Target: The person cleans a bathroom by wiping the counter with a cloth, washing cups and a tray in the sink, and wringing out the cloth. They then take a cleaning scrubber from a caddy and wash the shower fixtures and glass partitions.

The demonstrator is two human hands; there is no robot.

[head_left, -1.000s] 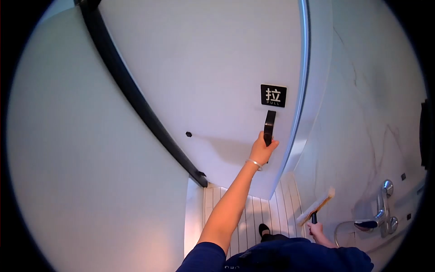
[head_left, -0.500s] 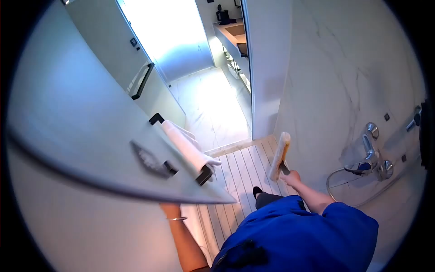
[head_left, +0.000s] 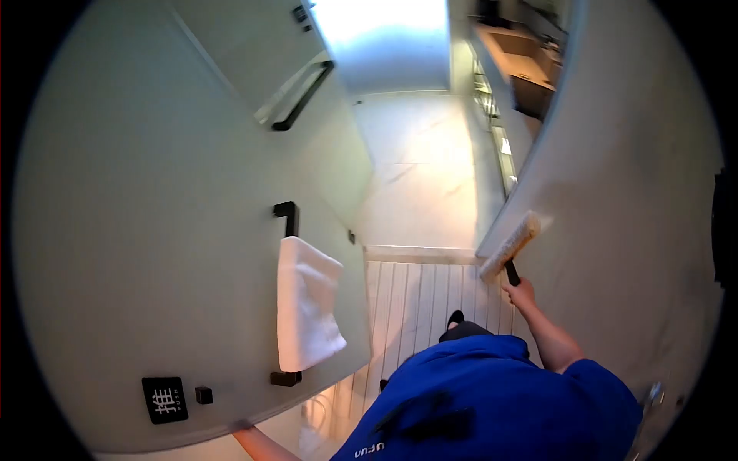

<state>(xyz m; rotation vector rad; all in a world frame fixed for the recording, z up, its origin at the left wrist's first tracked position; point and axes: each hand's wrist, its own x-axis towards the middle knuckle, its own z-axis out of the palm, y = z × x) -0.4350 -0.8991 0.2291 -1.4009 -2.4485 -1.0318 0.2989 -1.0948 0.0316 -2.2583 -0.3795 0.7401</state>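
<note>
In my right hand (head_left: 520, 293) is the black handle of a window washer with a pale fluffy sleeve (head_left: 511, 247). The washer is tilted, its head up near the wall at the doorway. My left hand (head_left: 243, 427) is low at the bottom edge of the frosted glass door (head_left: 192, 253); its fingers are mostly hidden at that edge. Over the door's black handle (head_left: 288, 219) hangs a white towel (head_left: 307, 307).
A black push sign (head_left: 164, 400) is on the door. Slatted flooring (head_left: 411, 288) leads to a low sill (head_left: 423, 254) and the marble floor (head_left: 415, 184). A counter with a basin (head_left: 519, 54) stands beyond, right. Chrome shower fittings (head_left: 653, 398) are on the right wall.
My view has turned right, and the glass door now shows broad face-on at the left. The washer is raised farther right, still in my right hand. My left hand has stayed by the door edge.
</note>
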